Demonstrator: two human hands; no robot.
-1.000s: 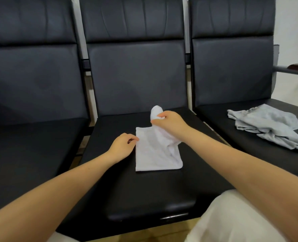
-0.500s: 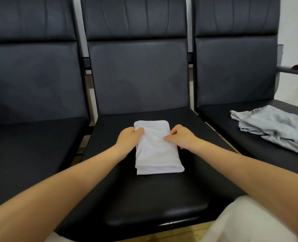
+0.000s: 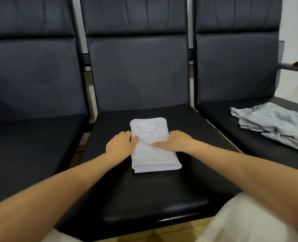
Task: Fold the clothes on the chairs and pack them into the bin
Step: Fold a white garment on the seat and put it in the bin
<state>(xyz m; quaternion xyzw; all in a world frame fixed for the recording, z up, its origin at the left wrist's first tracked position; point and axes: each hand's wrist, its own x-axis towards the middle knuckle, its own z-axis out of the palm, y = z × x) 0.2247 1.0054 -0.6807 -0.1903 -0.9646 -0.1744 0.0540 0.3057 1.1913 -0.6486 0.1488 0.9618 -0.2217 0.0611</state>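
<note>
Here, folded white cloth (image 3: 151, 145) on chair (image 3: 144, 198).

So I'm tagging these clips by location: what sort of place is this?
Probably a waiting area or office lobby, not a home. A row of joined black padded chairs stands against a plain white wall, and a metal armrest ends the row. Clothes lie on the seats.
</note>
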